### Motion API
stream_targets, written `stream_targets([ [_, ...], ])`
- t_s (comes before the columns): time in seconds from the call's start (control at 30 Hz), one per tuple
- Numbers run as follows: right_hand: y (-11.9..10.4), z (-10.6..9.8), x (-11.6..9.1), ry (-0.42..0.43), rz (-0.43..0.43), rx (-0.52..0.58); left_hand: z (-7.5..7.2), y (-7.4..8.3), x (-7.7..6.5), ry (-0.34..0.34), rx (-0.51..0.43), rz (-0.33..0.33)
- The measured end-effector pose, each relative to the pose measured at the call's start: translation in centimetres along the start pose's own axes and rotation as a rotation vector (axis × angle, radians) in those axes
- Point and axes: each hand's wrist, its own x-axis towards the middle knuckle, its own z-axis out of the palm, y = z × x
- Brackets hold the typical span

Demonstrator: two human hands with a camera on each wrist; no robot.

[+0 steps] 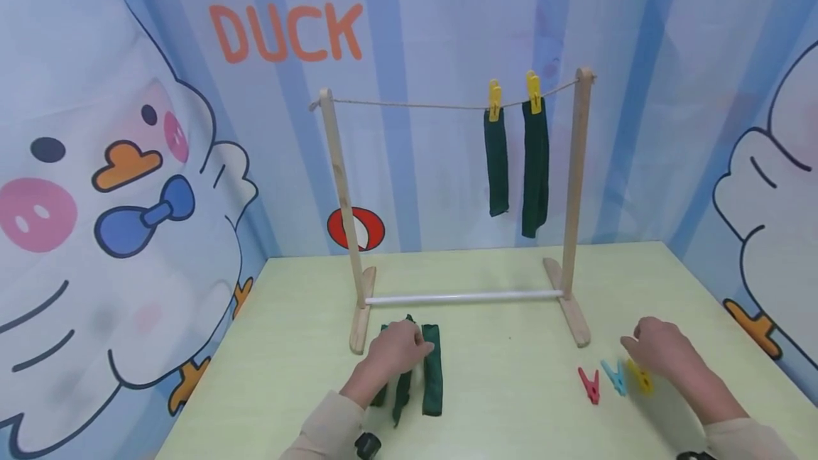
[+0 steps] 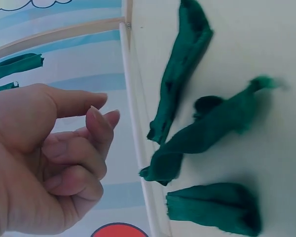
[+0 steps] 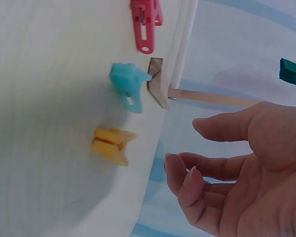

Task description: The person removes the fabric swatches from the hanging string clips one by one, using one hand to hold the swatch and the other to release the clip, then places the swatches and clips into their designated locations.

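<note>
My left hand [image 1: 397, 350] is over three dark green cloth strips at the table's front left. Its fingers are loosely curled, and nothing is between thumb and fingertips in the left wrist view. One strip [image 1: 432, 375] lies flat beside the hand; the middle strip [image 2: 207, 131] is twisted, its far end blurred. A third, folded-looking strip [image 2: 214, 207] is partly hidden by the hand in the head view. On the right, my right hand [image 1: 661, 350] hovers with relaxed, bent fingers, holding nothing. Closest to it is a yellow clothespin [image 1: 641, 378], then a light blue clothespin [image 1: 615, 378] and a red clothespin [image 1: 591, 386].
Behind the hands stands a wooden rack with two posts [image 1: 577, 183], a rope [image 1: 409, 104] and a white bottom bar [image 1: 463, 298]. Two green strips [image 1: 535, 176] hang near the right post under yellow clothespins [image 1: 495, 100]. A duck-printed curtain [image 1: 441, 34] surrounds the pale table [image 1: 498, 389].
</note>
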Motion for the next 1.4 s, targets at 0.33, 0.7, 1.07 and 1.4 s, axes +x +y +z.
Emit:
stream_targets([
  [0.33, -2.0, -1.5, -0.5, 0.190, -0.217, 0.078, -1.2, 1.0, 2.0, 0.062, -0.085, 0.020],
  [0.7, -3.8, -2.6, -0.9, 0.286, -0.296, 0.183, -1.4, 2.4, 3.5, 0.178, -0.210, 0.096],
  [1.07, -6.5, -3.9, -0.9, 0.437, -0.372, 0.258, -2.1, 4.1, 5.4, 0.288, -0.354, 0.167],
  [1.4, -9.5, -6.2, -0.5, 0.582, -0.464, 0.325, -4.7, 6.9, 8.0, 0.340, -0.432, 0.211],
])
